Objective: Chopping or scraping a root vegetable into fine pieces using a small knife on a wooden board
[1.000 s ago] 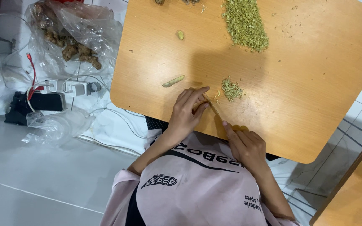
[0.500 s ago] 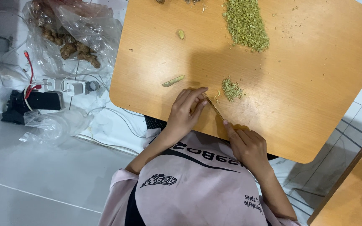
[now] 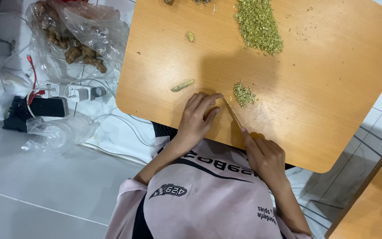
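Knife (image 3: 231, 113) sits mid-frame on the tabletop (image 3: 332, 88), its handle enclosed in the right hand (image 3: 264, 155); the left hand (image 3: 197, 117) curls its grip over something hidden beside the blade. Chopping well likely means tucked fingertips, short strokes toward the small chopped pile (image 3: 245, 94).

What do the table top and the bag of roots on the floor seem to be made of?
The table top looks like smooth wood-look laminate: even orange-brown grain, soft sheen, rounded corner. The bag looks like thin clear plastic film: crinkled, glossy, the knobbly brown roots showing through.
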